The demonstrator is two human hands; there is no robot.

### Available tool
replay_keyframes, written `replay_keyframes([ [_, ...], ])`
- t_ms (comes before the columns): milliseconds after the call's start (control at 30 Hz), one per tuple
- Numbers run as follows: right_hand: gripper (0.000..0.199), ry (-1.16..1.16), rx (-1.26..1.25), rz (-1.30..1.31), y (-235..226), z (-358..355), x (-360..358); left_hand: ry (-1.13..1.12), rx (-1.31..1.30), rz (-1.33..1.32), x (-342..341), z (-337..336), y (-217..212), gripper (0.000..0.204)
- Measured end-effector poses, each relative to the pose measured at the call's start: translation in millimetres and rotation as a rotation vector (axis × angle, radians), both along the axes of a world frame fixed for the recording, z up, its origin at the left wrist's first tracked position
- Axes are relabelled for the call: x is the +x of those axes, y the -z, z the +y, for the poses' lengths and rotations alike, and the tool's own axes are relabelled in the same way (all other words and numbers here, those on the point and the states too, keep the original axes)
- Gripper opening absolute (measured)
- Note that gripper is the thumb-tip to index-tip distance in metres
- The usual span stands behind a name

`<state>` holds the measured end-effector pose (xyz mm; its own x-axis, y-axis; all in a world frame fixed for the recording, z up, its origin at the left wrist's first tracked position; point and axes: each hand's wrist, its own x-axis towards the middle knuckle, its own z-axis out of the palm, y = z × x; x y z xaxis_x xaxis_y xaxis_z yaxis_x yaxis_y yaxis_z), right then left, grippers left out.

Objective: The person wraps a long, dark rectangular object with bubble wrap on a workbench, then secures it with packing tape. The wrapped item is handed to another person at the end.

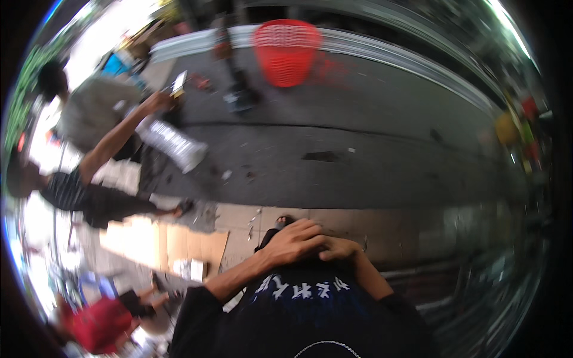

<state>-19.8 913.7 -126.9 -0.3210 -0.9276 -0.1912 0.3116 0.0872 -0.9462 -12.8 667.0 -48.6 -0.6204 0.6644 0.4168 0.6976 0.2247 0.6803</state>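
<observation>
My left hand (296,241) lies over my right hand (341,247) in front of my dark shirt. The left fingers stretch toward the right across the other hand, with nothing visible in them. My right thumb shows, while its other fingers are mostly hidden under the left hand. Both hands are near the close edge of a dark grey work surface (382,149) and touch nothing on it. A red perforated plastic basket (288,56) stands at its far side.
A co-worker's arm (122,140) reaches over the surface's left end, near a shiny plastic bag (174,143). A dark upright object (239,92) stands left of the basket. Flattened cardboard (164,244) covers floor at left. A person in red (101,325) is lower left.
</observation>
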Motion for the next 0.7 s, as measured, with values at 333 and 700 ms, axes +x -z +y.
replay_keyframes([
  [333, 0.078, 0.064, 0.025, -0.041, -24, -7, 12, 0.067, -0.026, -0.077, -13, 23, -5, 0.037],
  [700, 0.087, 0.218, -0.121, -0.155, 6, 38, 37, 0.15, 0.052, 0.012, -20, 44, 1, 0.023],
])
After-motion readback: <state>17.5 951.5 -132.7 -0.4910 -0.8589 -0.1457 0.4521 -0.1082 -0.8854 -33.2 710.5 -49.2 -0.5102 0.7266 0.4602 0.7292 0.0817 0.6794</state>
